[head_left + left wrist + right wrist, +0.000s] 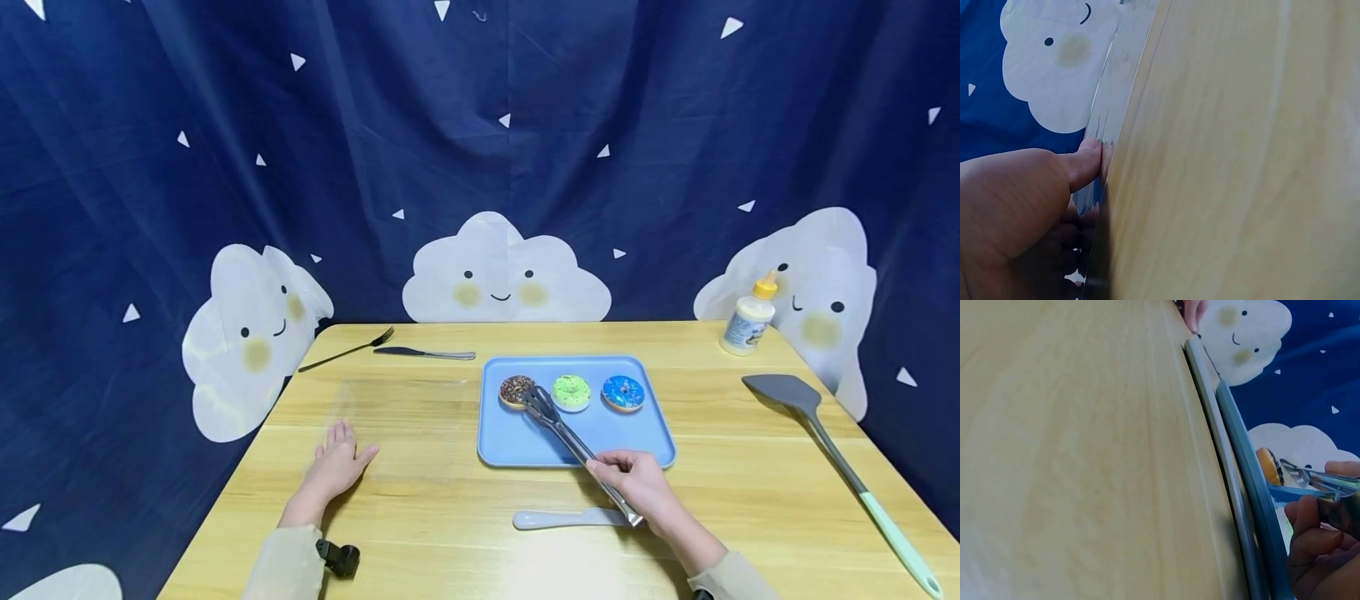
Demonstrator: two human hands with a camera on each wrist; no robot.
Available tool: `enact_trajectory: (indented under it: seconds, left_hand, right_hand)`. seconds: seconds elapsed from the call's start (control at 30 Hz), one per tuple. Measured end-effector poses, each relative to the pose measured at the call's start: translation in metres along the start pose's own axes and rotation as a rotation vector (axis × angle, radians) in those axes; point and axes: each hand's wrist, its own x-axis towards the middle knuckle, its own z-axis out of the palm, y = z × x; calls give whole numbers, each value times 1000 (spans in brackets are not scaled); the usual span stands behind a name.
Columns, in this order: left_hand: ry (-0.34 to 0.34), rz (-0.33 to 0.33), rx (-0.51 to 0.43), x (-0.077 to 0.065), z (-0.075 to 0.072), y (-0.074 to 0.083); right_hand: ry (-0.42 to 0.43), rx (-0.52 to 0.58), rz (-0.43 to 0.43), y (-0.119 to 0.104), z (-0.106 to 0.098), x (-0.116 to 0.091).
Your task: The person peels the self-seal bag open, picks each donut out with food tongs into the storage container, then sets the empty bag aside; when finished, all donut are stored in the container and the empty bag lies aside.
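Observation:
My right hand holds metal tongs by the handle end, thumb and fingers pinching them. The tongs' dark tips lie at the right side of a chocolate donut with sprinkles; whether they grip it I cannot tell. That donut sits at the left of a blue tray, beside a green donut and a blue donut. In the right wrist view the tongs reach to the donut. My left hand rests with fingers extended on the left part of a clear sheet.
A pale-handled knife lies in front of the tray, partly under the tongs. Behind are a fork and a table knife. On the right stand a yellow-capped bottle and a long spatula. A cloud-patterned curtain surrounds the table.

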Motion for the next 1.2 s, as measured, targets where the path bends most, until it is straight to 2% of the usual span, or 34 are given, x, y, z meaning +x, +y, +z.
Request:
enact_trajectory:
  seconds: [0.27, 0.4, 0.47, 0.53, 0.63, 0.73, 0.83, 1.03, 1.1, 1.2]
  left_hand:
    - [5, 2, 15, -1, -1, 3]
    - [10, 9, 16, -3, 0, 5]
    - [13, 13, 32, -3, 0, 6]
    - [20, 17, 43, -2, 1, 6]
    - [29, 23, 49, -4, 1, 7]
    - [44, 30, 41, -5, 0, 8]
    - [60, 39, 43, -6, 1, 10]
    - [81, 73, 27, -3, 4, 15]
    - [79, 76, 8, -2, 4, 17]
    - [68, 76, -8, 0, 3, 18]
  right_hand:
    - [-30, 4, 31, -1, -20, -8]
    - [-89, 13, -7, -2, -44, -22]
    - [-74, -1, -41, -2, -60, -29]
    - [-35, -16, -70, -1, -78, -35]
    - [84, -42, -91, 4, -107, -38]
    - [177, -71, -91, 13, -136, -34]
    - [272, -154, -103, 24, -156, -28]
    - [420, -454, -181, 39, -170, -17]
    - [436, -536, -191, 42, -172, -13]
    - [434, -585, -165, 46, -174, -6]
